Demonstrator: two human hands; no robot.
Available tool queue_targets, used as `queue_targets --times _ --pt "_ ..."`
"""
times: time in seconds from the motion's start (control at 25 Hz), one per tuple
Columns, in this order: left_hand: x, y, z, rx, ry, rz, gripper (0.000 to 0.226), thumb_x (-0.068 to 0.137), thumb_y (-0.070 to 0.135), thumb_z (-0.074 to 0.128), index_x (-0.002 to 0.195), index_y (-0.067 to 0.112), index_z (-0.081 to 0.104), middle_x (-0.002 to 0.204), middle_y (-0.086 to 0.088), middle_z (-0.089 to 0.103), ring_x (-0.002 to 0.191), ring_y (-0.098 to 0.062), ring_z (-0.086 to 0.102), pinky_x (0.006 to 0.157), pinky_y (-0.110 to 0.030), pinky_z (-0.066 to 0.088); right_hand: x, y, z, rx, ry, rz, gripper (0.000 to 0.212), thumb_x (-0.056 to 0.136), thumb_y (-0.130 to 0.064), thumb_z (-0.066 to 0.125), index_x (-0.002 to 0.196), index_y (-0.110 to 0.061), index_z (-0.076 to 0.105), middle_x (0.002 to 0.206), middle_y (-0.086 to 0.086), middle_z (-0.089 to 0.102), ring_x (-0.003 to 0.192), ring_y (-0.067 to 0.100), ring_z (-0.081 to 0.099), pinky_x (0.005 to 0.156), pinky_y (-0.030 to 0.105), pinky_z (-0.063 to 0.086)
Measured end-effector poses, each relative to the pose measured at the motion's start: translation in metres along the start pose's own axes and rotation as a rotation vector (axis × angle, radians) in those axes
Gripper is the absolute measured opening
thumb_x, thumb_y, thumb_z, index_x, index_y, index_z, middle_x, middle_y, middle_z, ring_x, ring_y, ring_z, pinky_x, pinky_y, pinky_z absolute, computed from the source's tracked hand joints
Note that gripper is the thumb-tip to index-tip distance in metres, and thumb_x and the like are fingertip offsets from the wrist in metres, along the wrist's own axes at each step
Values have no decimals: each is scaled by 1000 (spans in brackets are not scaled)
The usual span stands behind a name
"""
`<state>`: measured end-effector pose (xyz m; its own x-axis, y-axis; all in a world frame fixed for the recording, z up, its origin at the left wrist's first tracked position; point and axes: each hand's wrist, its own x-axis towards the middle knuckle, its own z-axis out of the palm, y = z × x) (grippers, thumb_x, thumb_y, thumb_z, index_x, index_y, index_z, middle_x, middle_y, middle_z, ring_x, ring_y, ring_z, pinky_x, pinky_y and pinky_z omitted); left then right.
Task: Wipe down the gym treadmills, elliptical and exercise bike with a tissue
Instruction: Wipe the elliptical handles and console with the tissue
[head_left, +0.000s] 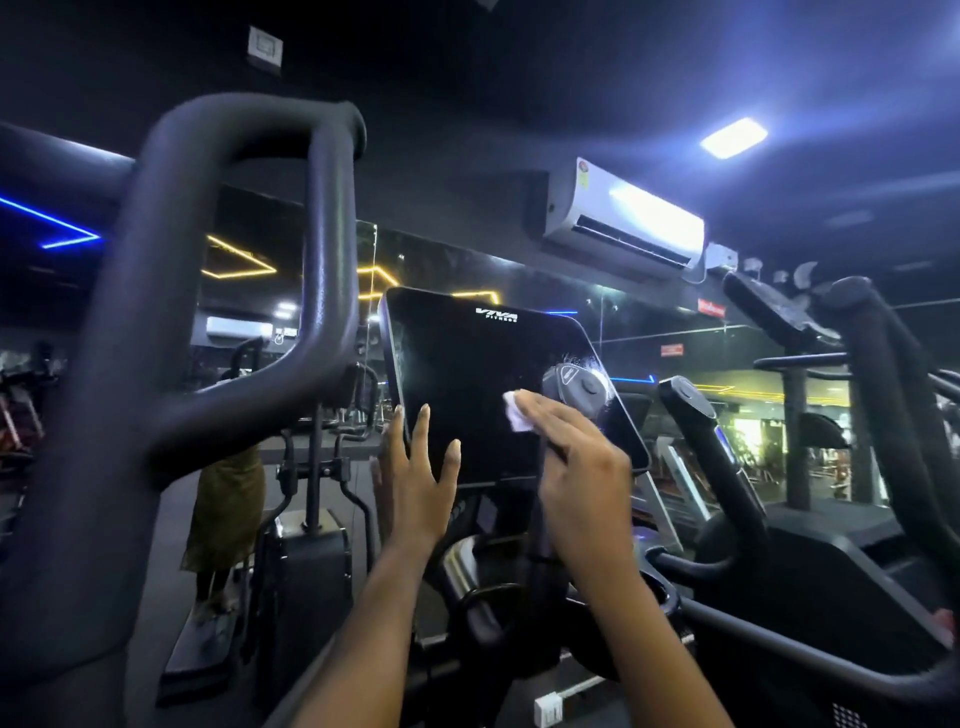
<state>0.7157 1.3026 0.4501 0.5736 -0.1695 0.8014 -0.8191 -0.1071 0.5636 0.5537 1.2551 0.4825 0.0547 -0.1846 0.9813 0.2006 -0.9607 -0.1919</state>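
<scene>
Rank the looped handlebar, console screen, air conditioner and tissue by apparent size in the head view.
1. looped handlebar, though it is nearest the camera, which inflates its size
2. console screen
3. air conditioner, farther off, so its true size is unsure
4. tissue, only partly visible

Bare forearms (374, 623), long-nailed fingers (422, 436)

The screen (467, 384) is glossy black with a small white logo. The tissue (517, 415) is white. The handle (156, 291) is matt black. The air conditioner (623, 218) is white. A blue strip (52, 219) and a yellow strip (244, 254) glow.
</scene>
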Motion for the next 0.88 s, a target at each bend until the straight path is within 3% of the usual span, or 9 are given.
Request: queue_targets --times 0.08,0.2,0.36,0.48,0.56,0.68,0.72,0.8,0.88 --pt "-1 4 4 91 32 141 78 83 63 22 147 20 34 157 -8 19 146 -25 10 117 -54 12 -7 -4 -43 -13 98 -49 37 82 -2 47 111 -9 68 110 -11 61 105 -10 50 93 -1 32" --pt "4 7 9 252 37 269 77 84 60 17 146 20 35 155 -8 26 146 -26 15 119 -49 7 -13 42 -69 -34 193 113 46 81 17 52 113 -13 67 110 -11 63 103 0 58 94 5 38" --pt "12 -14 21 319 75 226 81 86 67 14 147 18 33 156 -11 23 146 -22 2 117 -47 1 -23 102 -42 -22 57 384 49 84 14 53 115 -21 64 111 -1 67 94 2 61 82 2 38" --pt "14 -23 31 381 119 227 79 93 65 8 142 12 42 150 -14 36 144 -26 10 116 -47 13 -6 127 1 1 -108 435 27 88 -3 59 99 -24 73 93 0 73 84 -13 53 66 -1 37" --pt "13 -22 33 430 164 238 75 96 60 12 139 9 47 144 -14 45 142 -30 20 114 -45 17 11 130 17 -23 -113 384 23 83 -16 58 61 -23 58 58 -13 60 62 -12 49 53 9 32" --pt "15 -27 37 462 236 286 71 97 56 16 137 6 49 142 -13 48 141 -32 23 111 -45 21 30 113 20 -5 -239 263 56 53 -69 69 61 -24 38 42 -17 44 46 -7 37 48 13 33" --pt "16 -29 38 457 247 292 70 98 55 17 137 6 49 142 -12 48 141 -32 23 112 -45 21 34 133 32 -64 -309 177 54 55 -65 73 66 -20 44 45 -18 51 45 -8 44 48 10 38" --pt "15 -32 40 445 264 306 66 97 52 24 136 7 50 143 -10 47 142 -31 22 113 -44 20 40 146 43 165 -576 175 2 88 -17 59 87 -15 60 67 -18 68 62 -16 57 64 8 46" --pt "14 -30 40 438 277 310 61 94 49 33 134 7 52 143 -11 47 142 -31 22 114 -43 19 37 159 39 214 -582 157 34 92 7 44 110 -16 62 99 -14 69 92 -12 59 88 24 49"
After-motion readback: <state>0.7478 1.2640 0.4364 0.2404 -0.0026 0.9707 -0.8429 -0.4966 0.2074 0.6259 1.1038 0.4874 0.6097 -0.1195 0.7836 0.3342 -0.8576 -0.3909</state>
